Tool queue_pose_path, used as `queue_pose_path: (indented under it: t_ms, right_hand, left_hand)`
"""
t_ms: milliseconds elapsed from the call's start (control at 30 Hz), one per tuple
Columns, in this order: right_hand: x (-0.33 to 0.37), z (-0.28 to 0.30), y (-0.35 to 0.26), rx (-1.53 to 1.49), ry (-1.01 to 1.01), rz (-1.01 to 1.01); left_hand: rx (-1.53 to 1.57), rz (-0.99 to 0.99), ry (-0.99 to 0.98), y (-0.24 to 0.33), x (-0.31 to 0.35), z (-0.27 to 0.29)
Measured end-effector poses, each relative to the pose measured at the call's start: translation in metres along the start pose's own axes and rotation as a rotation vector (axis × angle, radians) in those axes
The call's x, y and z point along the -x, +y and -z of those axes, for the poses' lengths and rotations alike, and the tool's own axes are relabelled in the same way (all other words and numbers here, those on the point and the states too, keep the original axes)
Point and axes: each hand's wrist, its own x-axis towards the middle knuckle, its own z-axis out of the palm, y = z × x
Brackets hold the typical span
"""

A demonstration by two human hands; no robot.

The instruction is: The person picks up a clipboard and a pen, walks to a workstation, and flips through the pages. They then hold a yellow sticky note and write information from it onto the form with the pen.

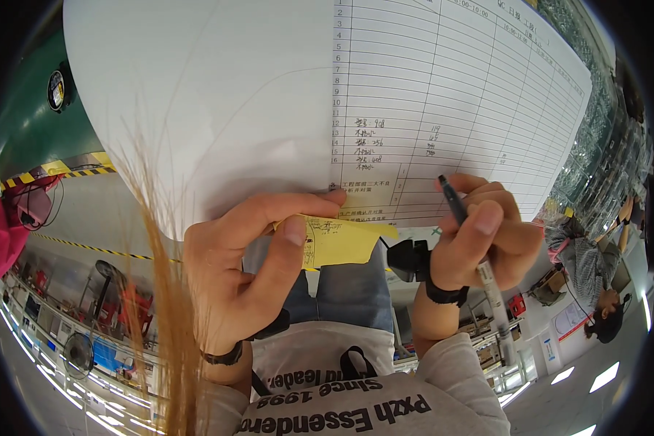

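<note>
Large white sheets spread out in front of me: a blank page point(196, 87) on the left and a printed table form point(443, 87) with some handwriting on the right. My left hand point(243, 254) pinches small yellow notes point(341, 243) between thumb and fingers at the near edge of the form, its index finger against the paper. Handwriting covers part of the top note. In my right hand point(487, 232) is a pen point(493, 294) with a dark front part and a clear barrel, tilted, its dark end over the form's lower rows. Contact between pen and paper cannot be made out.
A green surface point(22, 116) edged with yellow-black tape point(58, 171) lies at the left, near a pink cloth point(3, 243). Clear plastic packaging point(610, 109) is heaped at the far right. Another person point(592, 269) is at the right. Hair strands point(171, 320) hang across the left side.
</note>
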Motion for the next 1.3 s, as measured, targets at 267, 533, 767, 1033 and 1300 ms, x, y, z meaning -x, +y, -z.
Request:
queue_pose_path:
  t_ms: [267, 533, 767, 1033, 1300]
  right_hand:
    - [0.003, 0.034, 0.015, 0.05, 0.083, 0.026]
    - [-0.001, 0.08, 0.03, 0.222, 0.082, 0.054]
    - [-0.013, 0.101, 0.044, 0.212, 0.031, 0.068]
    - [-0.031, 0.112, 0.047, 0.225, -0.043, 0.101]
    - [-0.033, 0.117, 0.053, 0.254, -0.081, 0.101]
  left_hand:
    - [-0.098, 0.122, 0.002, 0.015, 0.001, -0.011]
    - [-0.062, 0.001, -0.203, 0.015, -0.002, -0.048]
    - [0.015, 0.002, -0.279, 0.017, -0.018, -0.09]
    - [0.269, 0.036, -0.24, 0.008, -0.026, -0.099]
    - [0.293, -0.002, -0.228, 0.006, -0.028, -0.107]
